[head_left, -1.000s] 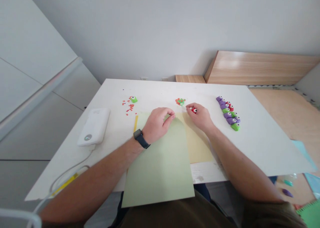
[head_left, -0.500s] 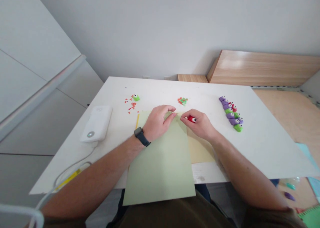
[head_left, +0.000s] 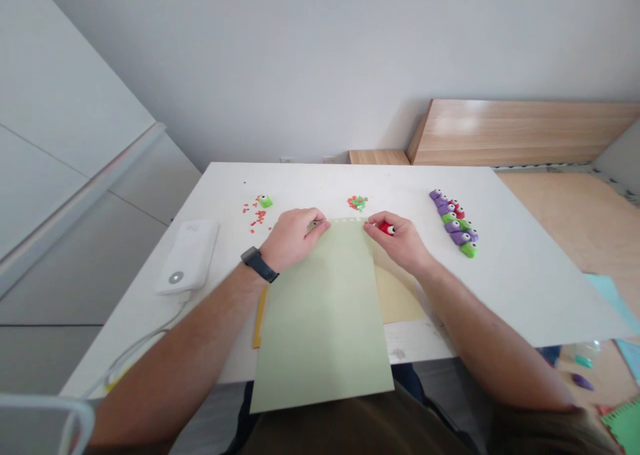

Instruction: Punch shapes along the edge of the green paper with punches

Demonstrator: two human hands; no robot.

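Observation:
A pale green sheet of paper (head_left: 325, 315) lies before me, its near end overhanging the table edge. Small light gaps run along its far edge. At that edge's left end, my left hand (head_left: 293, 238) pinches the sheet between thumb and fingers, with a dark watch on the wrist. My right hand (head_left: 400, 242) is closed at the far right corner. Tucked in its fingers is a small red googly-eyed piece (head_left: 387, 228), mostly hidden by the hand. Beyond the sheet sits a little pile of red and green bits (head_left: 357, 203).
A row of purple, green and red googly-eyed pieces (head_left: 455, 225) lies right. At left are a green googly-eyed piece (head_left: 265, 201), scattered red bits (head_left: 261, 216) and a white box-shaped device (head_left: 189, 255) with a cable. Yellowish paper (head_left: 397, 295) lies under the green sheet.
My left hand has moved left along the far edge of the sheet, away from my right hand, uncovering the row of gaps. My right hand stays near the far right corner.

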